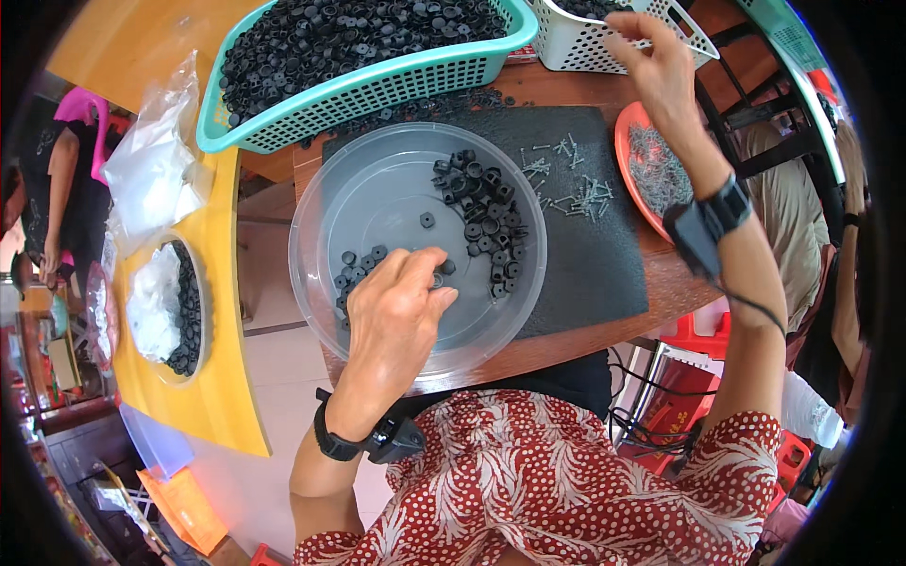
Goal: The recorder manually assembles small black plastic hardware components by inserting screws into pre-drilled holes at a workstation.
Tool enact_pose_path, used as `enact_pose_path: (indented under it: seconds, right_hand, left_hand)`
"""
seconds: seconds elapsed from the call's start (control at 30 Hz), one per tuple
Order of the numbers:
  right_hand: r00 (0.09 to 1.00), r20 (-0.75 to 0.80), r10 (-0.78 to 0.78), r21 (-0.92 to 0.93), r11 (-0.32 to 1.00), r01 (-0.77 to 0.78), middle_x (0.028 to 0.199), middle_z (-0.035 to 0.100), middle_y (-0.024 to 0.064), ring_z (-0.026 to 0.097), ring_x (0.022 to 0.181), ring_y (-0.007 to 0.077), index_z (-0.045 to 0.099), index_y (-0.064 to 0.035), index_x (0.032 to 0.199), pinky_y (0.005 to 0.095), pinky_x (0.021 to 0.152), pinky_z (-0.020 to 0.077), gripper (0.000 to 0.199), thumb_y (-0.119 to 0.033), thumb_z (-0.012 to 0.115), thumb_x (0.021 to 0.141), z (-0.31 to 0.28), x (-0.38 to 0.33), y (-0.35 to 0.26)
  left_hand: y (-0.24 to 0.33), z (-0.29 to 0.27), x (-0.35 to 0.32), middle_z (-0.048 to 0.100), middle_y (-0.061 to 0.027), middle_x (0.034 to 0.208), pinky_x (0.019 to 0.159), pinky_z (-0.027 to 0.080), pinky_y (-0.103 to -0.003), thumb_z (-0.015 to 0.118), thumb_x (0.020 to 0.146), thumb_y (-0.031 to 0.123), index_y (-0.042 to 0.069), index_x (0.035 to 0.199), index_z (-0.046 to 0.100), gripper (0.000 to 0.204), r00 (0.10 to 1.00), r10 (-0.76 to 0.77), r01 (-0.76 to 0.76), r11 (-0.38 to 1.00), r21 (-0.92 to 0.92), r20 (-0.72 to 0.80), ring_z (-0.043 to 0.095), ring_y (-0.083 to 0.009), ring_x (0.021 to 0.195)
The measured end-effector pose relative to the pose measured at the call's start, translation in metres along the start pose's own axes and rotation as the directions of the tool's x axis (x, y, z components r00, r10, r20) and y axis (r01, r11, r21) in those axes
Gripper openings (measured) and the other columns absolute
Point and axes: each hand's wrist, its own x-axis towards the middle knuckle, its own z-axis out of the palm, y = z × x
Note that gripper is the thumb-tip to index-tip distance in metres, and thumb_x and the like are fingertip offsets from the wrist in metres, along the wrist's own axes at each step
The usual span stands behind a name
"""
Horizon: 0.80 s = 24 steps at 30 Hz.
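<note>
My left hand [396,297] is over a clear round plastic tub [418,370], its fingers curled and a small black plastic part [447,268] between forefinger and thumb. Loose black parts lie in the tub: a large pile [481,203] at its right side, a smaller group [351,274] at the left, and a lone one [427,220] near the middle. Reaching to the far right, my right hand [651,61] hangs at the front rim of a white perforated basket [578,42] holding black parts. Its thumb and forefinger are bent and apart, with nothing visible between them.
A turquoise basket [377,99] heaped with black parts stands at the back. Screws [585,196] are scattered on a black mat [595,274], beside an orange dish of screws [651,160]. An oval container [206,325] and plastic bags [156,174] rest on the yellow table [226,387].
</note>
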Motion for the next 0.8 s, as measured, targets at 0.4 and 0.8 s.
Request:
enact_pose_path:
  seconds: [0.4,0.8]
  right_hand:
    - [0.922,0.373,-0.108,0.464,0.882,-0.084,0.079,0.059,0.0067,0.057,0.074,0.0203,0.063,-0.0024,0.085,0.0306,0.063,0.0452,0.012,0.0,0.066,0.074,-0.012,-0.096,-0.08]
    - [0.361,0.64,-0.678,0.3,0.653,0.695,0.066,0.054,0.0057,0.051,0.075,0.0227,0.062,-0.0065,0.062,0.0331,0.065,0.038,0.008,-0.013,0.065,0.058,0.003,-0.117,-0.132]
  left_hand:
    - [-0.004,0.012,0.014,0.057,-0.0145,0.075,0.062,0.043,-0.04,0.065,0.07,0.003,0.0,0.078,0.055,0.013,0.993,0.079,-0.106,0.926,0.364,0.09,0.058,-0.0328,0.072]
    - [0.001,-0.011,-0.011,0.056,0.0004,0.073,0.06,0.042,-0.019,0.066,0.076,0.001,-0.002,0.082,0.059,0.01,0.943,-0.329,0.306,0.784,-0.54,0.057,0.049,-0.0049,0.064]
